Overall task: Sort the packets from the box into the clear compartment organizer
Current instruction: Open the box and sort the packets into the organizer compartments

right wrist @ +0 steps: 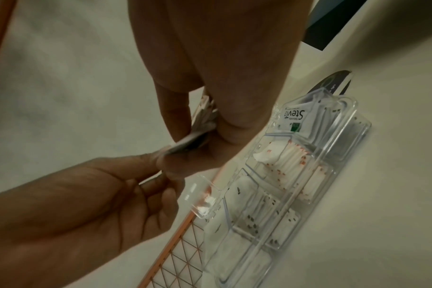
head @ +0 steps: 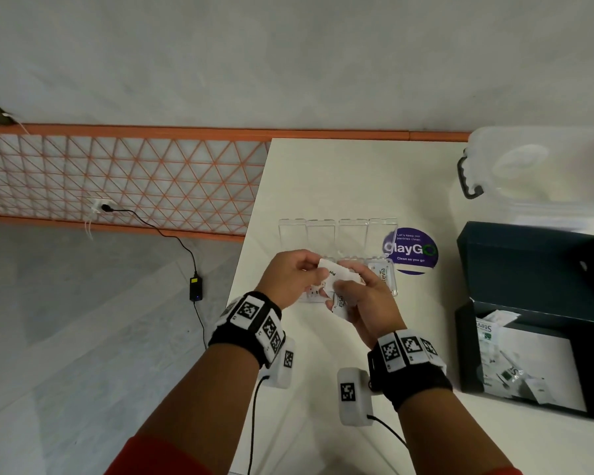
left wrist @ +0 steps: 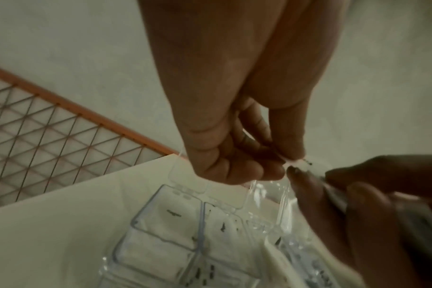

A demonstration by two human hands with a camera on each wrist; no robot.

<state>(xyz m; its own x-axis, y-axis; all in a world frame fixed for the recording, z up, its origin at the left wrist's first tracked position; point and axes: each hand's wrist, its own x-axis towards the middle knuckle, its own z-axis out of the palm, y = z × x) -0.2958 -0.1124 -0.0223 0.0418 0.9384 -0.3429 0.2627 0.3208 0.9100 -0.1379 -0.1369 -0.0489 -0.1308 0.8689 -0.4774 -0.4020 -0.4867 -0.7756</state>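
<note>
White paper packets (head: 336,274) are the thing here: a small fanned stack sits just left of centre in the head view, held above the clear compartment organizer (head: 336,234). The right hand (head: 367,303) has its fingers and thumb curled round the stack, and you can read part of "Stevia" on one sachet poking out below the thumb. The left hand (head: 290,279) comes in from the left and pinches the top packet by its edge, thumb and forefinger closed on it, other fingers tucked under.

From the right wrist view the organizer (right wrist: 353,117) runs diagonally down the right half of the frame, lids flipped open. Looks like it's already sorted by type: a Stevia sachet (right wrist: 294,117) in the upper end cell, red-printed packets next, black-printed ones lower down. So I'd guess this is mid-task, peeling one off the stack to drop in.

Tips for this bit, just my read:
- check the print on the pinched packet before letting go, since the black and red ones look alike from the back
- pull it sideways off the fan so the rest don't slide out of the right hand
- slot it in on edge beside its matching ones, as the cells look pretty full
- mind the open lids, they'd catch a sleeve

Over at the right edge of the head view the dark box (head: 528,337) sits open on the white table (head: 340,173) with more packets inside. A purple sticker (head: 413,250) is on the table just right of the organizer, and a frosted plastic tub (head: 542,166) sits upper right.
</note>
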